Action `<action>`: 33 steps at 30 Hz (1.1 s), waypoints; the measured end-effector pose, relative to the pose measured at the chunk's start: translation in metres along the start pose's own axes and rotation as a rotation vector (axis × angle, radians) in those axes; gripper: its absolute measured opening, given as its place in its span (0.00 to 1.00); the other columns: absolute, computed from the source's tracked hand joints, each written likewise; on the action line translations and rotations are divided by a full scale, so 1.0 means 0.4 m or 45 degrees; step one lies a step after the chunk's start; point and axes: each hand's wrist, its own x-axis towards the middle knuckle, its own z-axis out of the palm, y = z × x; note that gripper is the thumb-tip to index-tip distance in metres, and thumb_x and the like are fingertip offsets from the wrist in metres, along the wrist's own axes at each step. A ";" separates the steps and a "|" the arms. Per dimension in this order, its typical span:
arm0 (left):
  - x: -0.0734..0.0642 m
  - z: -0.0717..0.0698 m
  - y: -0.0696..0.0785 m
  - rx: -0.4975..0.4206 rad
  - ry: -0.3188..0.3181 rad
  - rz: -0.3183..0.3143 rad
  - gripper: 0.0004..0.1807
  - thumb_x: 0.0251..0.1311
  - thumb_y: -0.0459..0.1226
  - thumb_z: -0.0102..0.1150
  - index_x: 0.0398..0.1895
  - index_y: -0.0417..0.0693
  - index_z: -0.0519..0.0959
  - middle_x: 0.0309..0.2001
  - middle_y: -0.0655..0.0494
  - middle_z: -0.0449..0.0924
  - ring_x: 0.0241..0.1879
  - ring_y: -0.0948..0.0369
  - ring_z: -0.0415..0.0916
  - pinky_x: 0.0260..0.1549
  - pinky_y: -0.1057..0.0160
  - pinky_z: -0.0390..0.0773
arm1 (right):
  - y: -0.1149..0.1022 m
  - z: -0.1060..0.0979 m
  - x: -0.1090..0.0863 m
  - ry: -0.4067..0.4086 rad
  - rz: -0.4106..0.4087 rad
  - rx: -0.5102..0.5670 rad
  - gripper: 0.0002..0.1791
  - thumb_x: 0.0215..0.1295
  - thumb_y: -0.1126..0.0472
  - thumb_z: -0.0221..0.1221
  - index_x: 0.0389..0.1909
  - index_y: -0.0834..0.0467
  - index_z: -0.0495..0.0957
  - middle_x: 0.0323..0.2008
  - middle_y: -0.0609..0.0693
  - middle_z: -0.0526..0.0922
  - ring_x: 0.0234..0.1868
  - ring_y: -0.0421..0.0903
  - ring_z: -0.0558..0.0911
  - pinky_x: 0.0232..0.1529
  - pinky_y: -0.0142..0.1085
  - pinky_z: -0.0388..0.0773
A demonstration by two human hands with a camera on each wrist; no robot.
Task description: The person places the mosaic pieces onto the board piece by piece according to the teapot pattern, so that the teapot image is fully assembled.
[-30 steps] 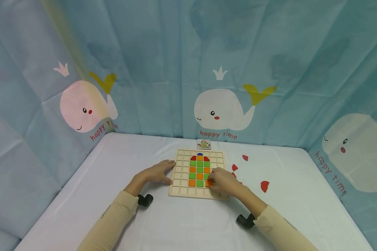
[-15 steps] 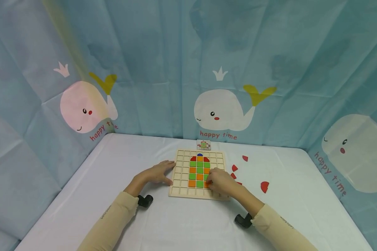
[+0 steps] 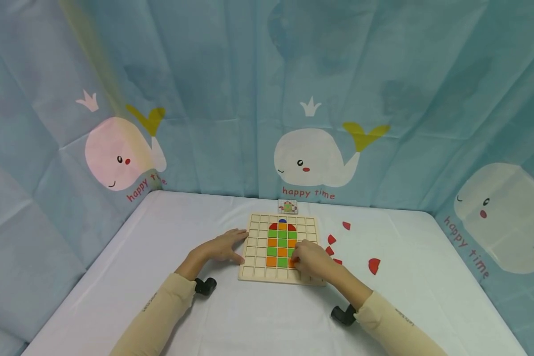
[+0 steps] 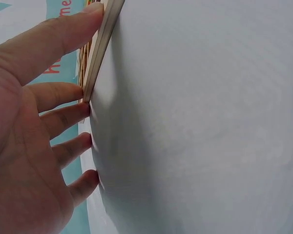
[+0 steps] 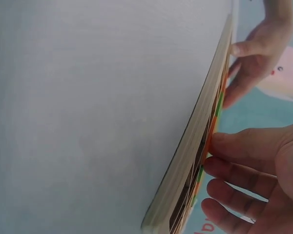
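Observation:
A wooden grid board (image 3: 258, 273) lies on the white table, with green and orange square tiles set in its middle columns. Red corner pieces and a blue piece top the pattern. My right hand (image 3: 312, 259) is over the board's lower right, its thumb and index fingertip pinching an orange tile (image 3: 291, 263) at the right end of the bottom tile row. In the right wrist view, the thumb (image 5: 224, 144) meets the tile close at the board's surface. My left hand (image 3: 224, 246) rests at the board's left side, fingers spread, thumb (image 4: 88, 17) against the wooden edge.
A small pattern card (image 3: 288, 206) lies behind the board. Several red quarter-round pieces (image 3: 331, 239) are scattered to the right, with a larger red piece (image 3: 374, 266) farther out. A pale blue whale-print curtain (image 3: 231, 148) rises along the table's back and sides.
My right hand has shifted slightly left, and the orange tile now lines up with the bottom row, where before it stuck out to the right. My left hand has stayed put.

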 end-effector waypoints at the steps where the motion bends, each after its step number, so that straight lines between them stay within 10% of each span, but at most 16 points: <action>1: 0.000 0.000 0.000 0.002 0.000 0.002 0.48 0.52 0.44 0.72 0.75 0.43 0.58 0.77 0.46 0.52 0.78 0.45 0.42 0.74 0.41 0.48 | 0.002 0.001 0.000 -0.001 -0.006 -0.003 0.06 0.57 0.60 0.68 0.36 0.54 0.88 0.37 0.46 0.83 0.41 0.43 0.76 0.50 0.39 0.81; 12: 0.001 0.001 -0.002 0.017 0.003 0.012 0.48 0.51 0.44 0.72 0.74 0.43 0.58 0.77 0.45 0.53 0.77 0.44 0.43 0.74 0.41 0.48 | 0.029 -0.021 0.000 -0.025 -0.140 0.049 0.05 0.59 0.59 0.66 0.35 0.54 0.88 0.32 0.43 0.82 0.36 0.39 0.75 0.43 0.35 0.80; 33: -0.001 0.002 -0.004 0.006 -0.003 0.018 0.48 0.52 0.43 0.71 0.74 0.43 0.58 0.77 0.45 0.53 0.78 0.44 0.42 0.74 0.41 0.47 | 0.194 -0.166 0.015 0.050 0.037 0.111 0.11 0.63 0.65 0.62 0.45 0.63 0.85 0.39 0.53 0.84 0.40 0.47 0.82 0.43 0.40 0.83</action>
